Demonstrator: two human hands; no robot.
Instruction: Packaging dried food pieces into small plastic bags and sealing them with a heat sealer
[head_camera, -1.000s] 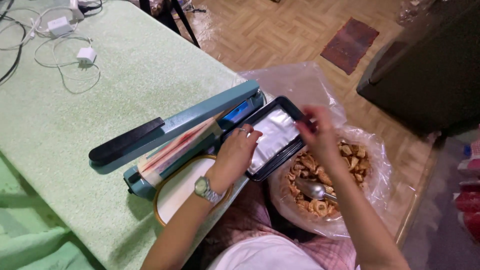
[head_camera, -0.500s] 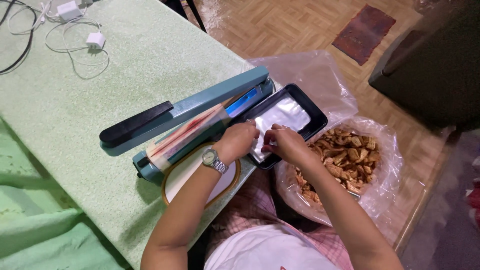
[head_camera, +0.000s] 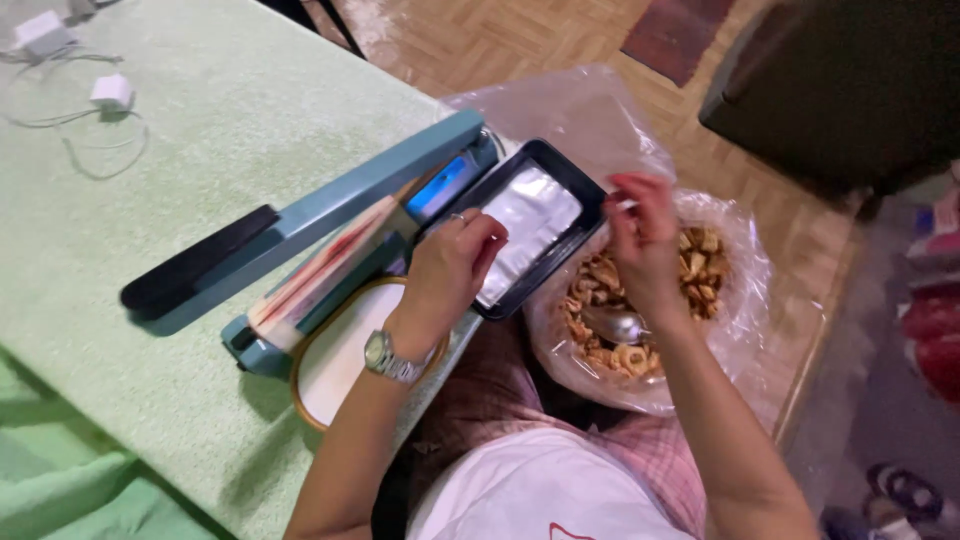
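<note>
My left hand, with a watch on the wrist, rests with curled fingers on a stack of small clear bags lying in a black tray at the table's edge. My right hand hovers to the right of the tray, above a large clear plastic bag of brown snack pieces on my lap. Its fingertips pinch a thin clear bag. A metal spoon lies among the snacks, just below that hand.
A teal heat sealer with a black handle lies on the green tablecloth, left of the tray. A round wooden-rimmed plate sits beside it. White chargers with cables lie far left. A dark cabinet stands on the parquet floor.
My right hand has left the tray and moved right over the snack bag, with a thin bag in its fingers. My left hand stays on the stack.
</note>
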